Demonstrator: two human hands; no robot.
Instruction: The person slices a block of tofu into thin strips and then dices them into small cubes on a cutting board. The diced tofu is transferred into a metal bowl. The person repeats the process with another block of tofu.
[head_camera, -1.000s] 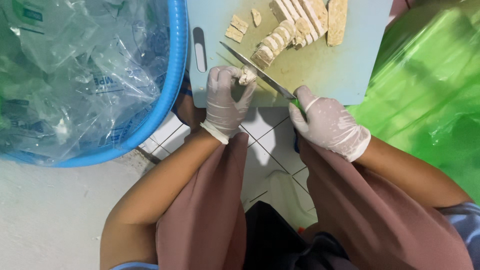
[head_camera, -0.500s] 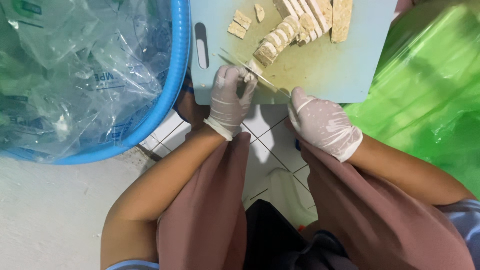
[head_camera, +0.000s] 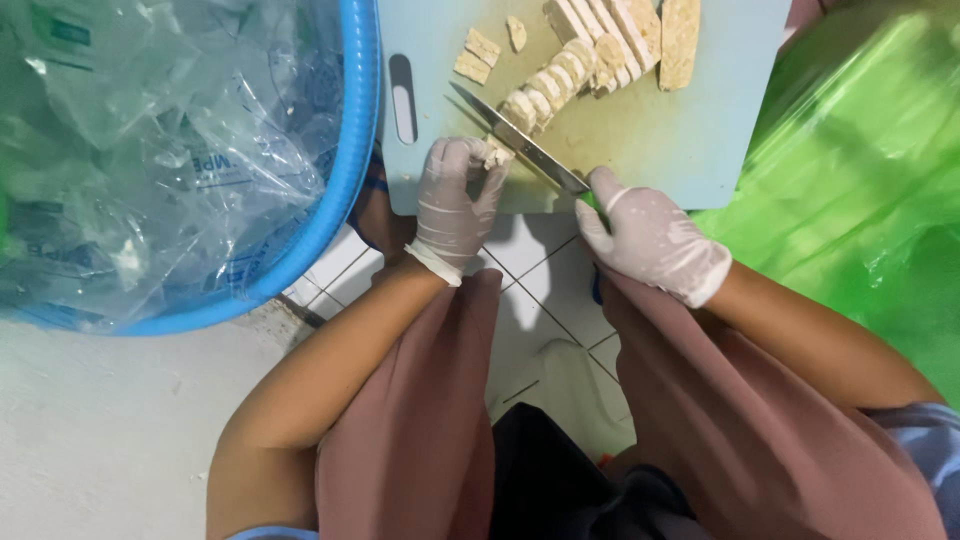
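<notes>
Firmly gripped knife (head_camera: 520, 145), pinched slice (head_camera: 497, 153).

A blue tub (head_camera: 352, 190) full of clear plastic bags (head_camera: 150, 150) sits left; green plastic sheeting (head_camera: 860, 180) lies right, over white floor tiles (head_camera: 530, 290).

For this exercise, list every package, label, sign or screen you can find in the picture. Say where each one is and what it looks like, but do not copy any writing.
Clear plastic bags: crumpled heap filling the blue tub at left, see-through with blue and green printed patches.
Green plastic sheet or bag: right side, beside the cutting board, shiny bright green, wrinkled, no print visible.
No signs or screens in view.
</notes>
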